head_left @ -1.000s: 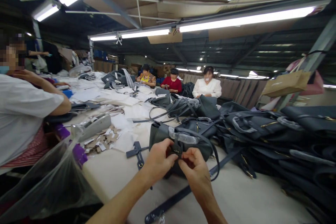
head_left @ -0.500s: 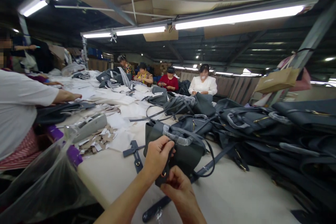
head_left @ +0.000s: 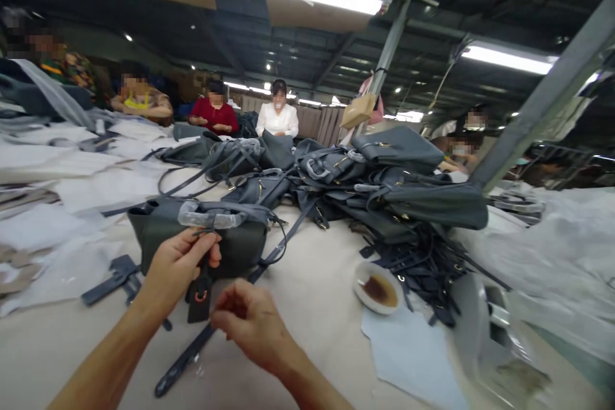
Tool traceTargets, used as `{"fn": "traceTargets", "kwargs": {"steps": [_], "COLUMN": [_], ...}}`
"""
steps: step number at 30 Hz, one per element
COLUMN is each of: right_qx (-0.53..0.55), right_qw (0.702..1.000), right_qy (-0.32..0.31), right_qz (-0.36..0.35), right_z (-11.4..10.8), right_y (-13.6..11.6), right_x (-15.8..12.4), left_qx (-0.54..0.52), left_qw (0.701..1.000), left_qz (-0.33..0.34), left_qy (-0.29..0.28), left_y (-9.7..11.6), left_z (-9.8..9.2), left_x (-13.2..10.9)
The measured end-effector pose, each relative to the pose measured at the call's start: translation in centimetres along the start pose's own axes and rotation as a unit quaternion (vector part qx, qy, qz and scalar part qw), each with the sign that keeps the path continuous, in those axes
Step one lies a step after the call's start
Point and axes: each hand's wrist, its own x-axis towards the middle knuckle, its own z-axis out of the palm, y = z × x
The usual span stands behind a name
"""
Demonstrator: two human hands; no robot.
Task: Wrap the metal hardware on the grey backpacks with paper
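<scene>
A dark green handbag with a plastic-wrapped handle stands on the pale table. In front of it my left hand is closed on a dark leather tag, which hangs down and has a small metal ring. My right hand is just right of the tag, its fingers curled with thumb and fingertips near each other; whether anything is between them is too small to tell. A dark strap lies on the table below both hands. Other strap pieces lie left of the bag.
Dark bags are piled at centre right, above many small straps. A bowl of brown liquid, a pale blue sheet and a grey holder are at right. White paper covers the left; several people sit beyond.
The view has swung right, bringing the bowl and blue sheet into sight. My right hand has come away from the tag, while my left hand still holds it.
</scene>
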Motion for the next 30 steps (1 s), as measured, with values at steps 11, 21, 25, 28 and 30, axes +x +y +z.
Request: {"fn": "traceTargets", "kwargs": {"steps": [11, 21, 25, 28, 30], "right_qx": [-0.702, -0.782, -0.784, -0.756, -0.725], "right_qw": [0.652, 0.548, 0.562, 0.583, 0.61], "right_qy": [0.286, 0.275, 0.236, 0.297, 0.314], "right_qz": [-0.008, 0.115, 0.117, 0.002, -0.057], "right_z": [-22.4, -23.8, -25.2, -26.2, -26.4], "right_y": [6.3, 5.3, 5.2, 5.5, 6.0], "right_x": [-15.4, -11.8, -10.0, -11.4, -13.3], "left_qx": [-0.02, 0.007, 0.017, 0.013, -0.001], "left_qw": [1.0, 1.0, 1.0, 1.0, 1.0], "left_qz": [-0.009, 0.008, 0.013, -0.001, -0.005], "left_qy": [0.004, 0.003, 0.009, 0.003, 0.004], "left_y": [-1.2, -1.3, -1.1, -1.0, -1.1], "left_z": [-1.5, -1.3, -1.3, -1.3, -1.3], "left_x": [1.4, 2.0, 1.8, 1.4, 1.2]}}
